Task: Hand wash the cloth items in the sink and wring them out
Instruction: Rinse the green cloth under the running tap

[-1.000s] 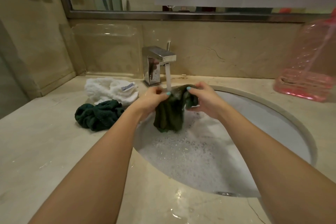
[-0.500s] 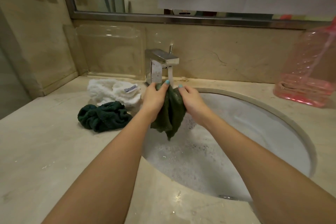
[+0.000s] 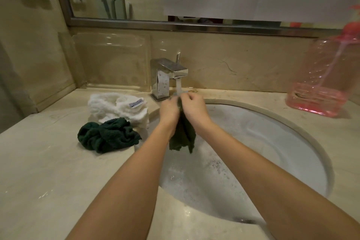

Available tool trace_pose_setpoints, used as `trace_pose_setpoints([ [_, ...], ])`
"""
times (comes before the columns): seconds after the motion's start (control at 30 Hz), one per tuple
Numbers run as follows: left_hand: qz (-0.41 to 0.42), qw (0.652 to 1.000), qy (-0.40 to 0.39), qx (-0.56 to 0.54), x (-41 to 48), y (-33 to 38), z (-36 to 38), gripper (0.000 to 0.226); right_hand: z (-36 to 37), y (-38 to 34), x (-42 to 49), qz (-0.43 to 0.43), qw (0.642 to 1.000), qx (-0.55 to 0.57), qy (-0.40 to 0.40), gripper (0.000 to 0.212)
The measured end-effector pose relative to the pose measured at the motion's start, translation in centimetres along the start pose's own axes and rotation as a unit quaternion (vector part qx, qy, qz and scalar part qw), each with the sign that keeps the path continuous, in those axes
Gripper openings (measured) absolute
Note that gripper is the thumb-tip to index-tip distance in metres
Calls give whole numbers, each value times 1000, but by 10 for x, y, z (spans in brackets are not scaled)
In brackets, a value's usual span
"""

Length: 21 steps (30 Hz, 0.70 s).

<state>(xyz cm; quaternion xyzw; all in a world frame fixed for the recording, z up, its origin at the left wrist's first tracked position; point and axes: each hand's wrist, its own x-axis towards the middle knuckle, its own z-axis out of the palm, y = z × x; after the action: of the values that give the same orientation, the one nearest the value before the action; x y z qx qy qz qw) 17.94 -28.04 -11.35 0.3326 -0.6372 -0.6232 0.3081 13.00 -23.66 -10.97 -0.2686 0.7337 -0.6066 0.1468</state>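
Note:
A dark green cloth (image 3: 182,137) hangs over the soapy sink (image 3: 303,132), its top bunched between both hands right under the running tap (image 3: 169,78). My left hand (image 3: 169,110) grips the cloth's upper left side. My right hand (image 3: 194,107) grips its upper right side, fingers curled, pressed close against the left hand. The lower part of the cloth dangles free above the foamy water. On the counter to the left lie a second dark green cloth (image 3: 108,135), wrung into a twist, and a white towel (image 3: 115,107) with a label.
A pink transparent bottle (image 3: 327,80) stands at the back right of the counter. A clear plastic tray (image 3: 111,60) leans against the back wall on the left. A mirror runs above the splashback. The marble counter (image 3: 48,177) is wet near the sink's front edge.
Both hands have lifted the green cloth up toward the tap and closed together, so the cloth now hangs narrower and longer under the water stream.

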Motion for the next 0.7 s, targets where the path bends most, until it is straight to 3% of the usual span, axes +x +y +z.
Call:
trace_pose_setpoints([
  [0.07, -15, 999, -6, -42, 0, 0, 1, 25, 1, -6, 6, -2, 1000, -12, -1, 27],
  [0.2, 9, 998, -59, -36, -14, 10, 11, 25, -11, 10, 18, 53, 996, 25, 70, 36],
  [0.37, -10, 996, -89, -2, -5, 0, -11, 41, -32, 23, 21, 87, 995, -53, -10, 27],
  [0.47, 12, 994, -105, 8, 3, -3, -27, 40, -46, 22, 27, 94, 995, 26, -28, 17],
  [0.6, -15, 982, -154, 110, 2, -3, -29, 39, -51, 19, 28, 56, 991, 113, 36, 10],
  [0.7, -36, 974, -184, 128, 2, -2, -28, 26, -53, 15, 28, 40, 980, 193, 0, 5],
])
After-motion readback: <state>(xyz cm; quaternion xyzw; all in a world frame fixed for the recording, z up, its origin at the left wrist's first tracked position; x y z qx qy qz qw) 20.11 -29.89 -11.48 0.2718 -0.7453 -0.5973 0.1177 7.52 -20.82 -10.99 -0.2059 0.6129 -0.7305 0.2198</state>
